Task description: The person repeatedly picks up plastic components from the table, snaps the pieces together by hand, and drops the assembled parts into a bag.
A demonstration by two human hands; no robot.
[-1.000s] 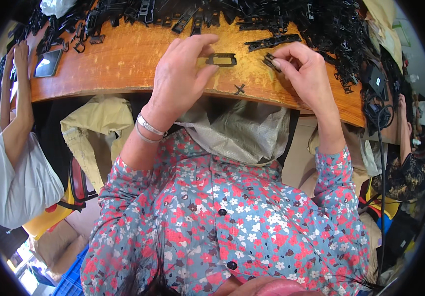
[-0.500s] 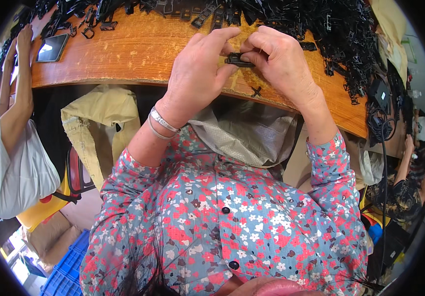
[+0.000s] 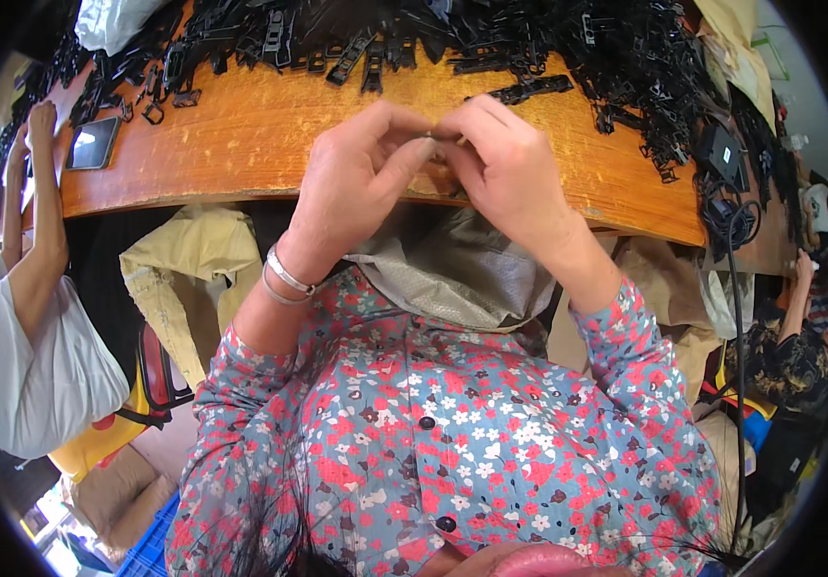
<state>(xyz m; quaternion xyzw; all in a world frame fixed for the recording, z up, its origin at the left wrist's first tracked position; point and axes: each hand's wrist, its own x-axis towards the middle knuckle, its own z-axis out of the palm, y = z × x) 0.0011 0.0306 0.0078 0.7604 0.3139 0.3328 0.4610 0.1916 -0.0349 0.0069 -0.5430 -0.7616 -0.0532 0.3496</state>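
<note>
My left hand (image 3: 351,188) and my right hand (image 3: 510,168) meet just above the front edge of the wooden table (image 3: 241,144). Thumbs and forefingers of both are pinched together at the fingertips. A small dark bit shows between them, but the fingers hide its shape. Beyond my right hand lies a long black plastic part (image 3: 539,88) on the tabletop. A silver bangle circles my left wrist.
Heaps of black plastic parts (image 3: 616,67) cover the table's far side and right end. A phone (image 3: 93,144) lies at the left near another person's arm (image 3: 46,192). A black cable (image 3: 741,365) hangs at the right. Pale sacking (image 3: 443,288) hangs below the edge.
Both hands have drawn closer together and toward the table's front edge. The black plastic part seen between them before is now hidden. The small cross-shaped piece by the edge no longer shows.
</note>
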